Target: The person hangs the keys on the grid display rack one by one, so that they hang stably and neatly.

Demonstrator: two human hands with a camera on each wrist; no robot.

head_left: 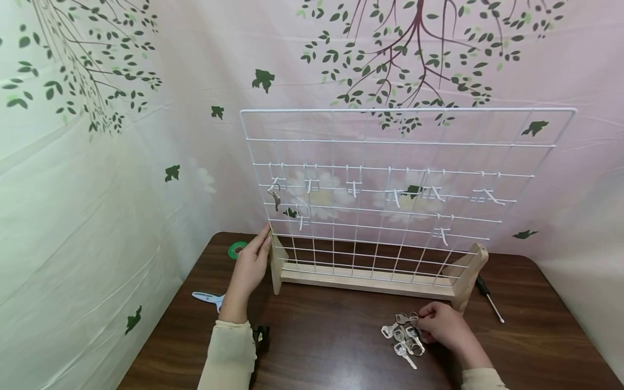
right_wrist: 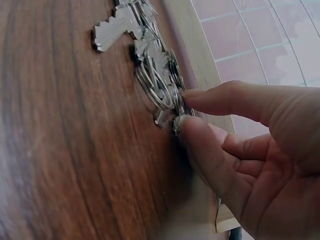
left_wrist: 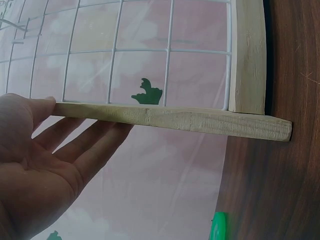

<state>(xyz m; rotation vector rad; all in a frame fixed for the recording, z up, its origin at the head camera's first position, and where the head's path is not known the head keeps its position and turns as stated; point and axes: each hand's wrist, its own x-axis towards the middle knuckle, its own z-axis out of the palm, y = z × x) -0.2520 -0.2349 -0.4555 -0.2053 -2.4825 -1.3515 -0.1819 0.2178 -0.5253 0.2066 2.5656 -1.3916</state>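
A white wire grid rack [head_left: 390,162] stands upright in a wooden base [head_left: 370,280] on a dark wood table [head_left: 322,346]. Several white hooks hang on it, and one key [head_left: 275,197] hangs from the leftmost hook. My left hand [head_left: 262,241] lies with straight fingers against the rack's left wooden foot [left_wrist: 170,119], with my left hand [left_wrist: 75,145] flat beside it. A pile of silver keys [head_left: 404,338] on rings lies in front of the rack. My right hand [head_left: 425,318] pinches one ringed key at the pile's edge; my right hand [right_wrist: 181,107] holds it between thumb and forefinger, beside the keys [right_wrist: 150,65].
Pale blue scissors [head_left: 207,297] lie left of my left wrist. A green tape roll [head_left: 237,249] sits at the table's back left. A screwdriver [head_left: 489,297] lies right of the rack's right foot [head_left: 470,273]. A printed curtain hangs close behind and on both sides.
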